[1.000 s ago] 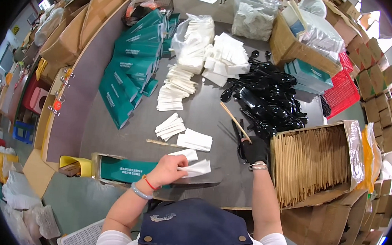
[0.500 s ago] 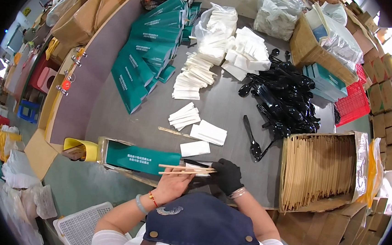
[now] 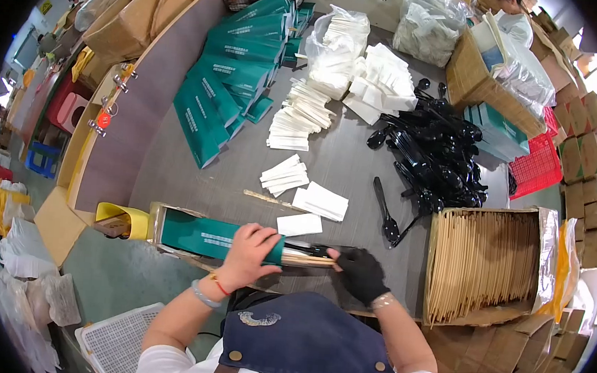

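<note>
A teal paper sleeve lies flat in a narrow cardboard holder at the table's near edge. My left hand is bent over the sleeve's right end, gripping it at its mouth. My right hand, in a black glove with bare fingertips showing, pinches the right ends of wooden chopsticks. Their left ends run inside the sleeve. A black plastic utensil lies alongside the chopsticks, also partly in the sleeve; its kind is hidden. Just beyond sits a white folded napkin.
Teal sleeves fan out at the far left. White napkin packs and black plastic spoons are heaped mid-table. A box of chopsticks stands at right, a yellow container at left. Another person shows at top right.
The chopsticks have gone from above the sleeve's right end into its mouth. My left hand has moved left and up from the chopsticks onto the sleeve; my right hand has shifted slightly right.
</note>
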A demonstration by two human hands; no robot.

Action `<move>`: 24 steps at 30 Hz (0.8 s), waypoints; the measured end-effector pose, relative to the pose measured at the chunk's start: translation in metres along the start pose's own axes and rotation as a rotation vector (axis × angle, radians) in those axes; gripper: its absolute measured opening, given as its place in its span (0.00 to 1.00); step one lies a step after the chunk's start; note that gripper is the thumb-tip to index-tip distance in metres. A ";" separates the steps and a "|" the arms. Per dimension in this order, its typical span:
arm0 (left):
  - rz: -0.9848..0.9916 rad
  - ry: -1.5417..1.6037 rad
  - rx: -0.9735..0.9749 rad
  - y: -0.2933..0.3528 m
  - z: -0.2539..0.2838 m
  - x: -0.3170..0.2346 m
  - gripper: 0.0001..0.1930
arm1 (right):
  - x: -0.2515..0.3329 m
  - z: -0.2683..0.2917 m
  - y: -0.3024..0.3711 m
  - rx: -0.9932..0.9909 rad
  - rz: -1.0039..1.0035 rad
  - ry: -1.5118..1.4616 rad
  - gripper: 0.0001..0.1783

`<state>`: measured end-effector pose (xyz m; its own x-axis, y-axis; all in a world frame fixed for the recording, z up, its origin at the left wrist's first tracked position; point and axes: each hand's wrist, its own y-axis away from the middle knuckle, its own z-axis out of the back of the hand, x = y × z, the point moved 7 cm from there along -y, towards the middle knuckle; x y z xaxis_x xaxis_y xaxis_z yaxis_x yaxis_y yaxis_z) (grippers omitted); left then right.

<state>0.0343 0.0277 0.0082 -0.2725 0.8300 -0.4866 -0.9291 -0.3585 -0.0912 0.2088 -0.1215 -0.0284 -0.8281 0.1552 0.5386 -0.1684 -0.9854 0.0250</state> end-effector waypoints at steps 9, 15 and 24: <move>-0.059 -0.065 0.023 -0.020 -0.020 -0.028 0.39 | 0.000 -0.016 -0.002 -0.081 -0.266 -0.374 0.10; -0.162 -0.117 0.041 -0.033 -0.019 -0.033 0.36 | 0.016 -0.019 -0.018 -0.102 -0.325 -0.390 0.24; -0.200 -0.225 0.470 -0.061 0.011 -0.037 0.17 | 0.016 0.046 -0.017 -0.118 -0.108 0.072 0.35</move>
<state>0.0987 0.0234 0.0410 -0.0782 0.9516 -0.2972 -0.9658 0.0016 0.2594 0.2230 -0.1057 0.0190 -0.8375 0.2681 0.4761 -0.3161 -0.9485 -0.0219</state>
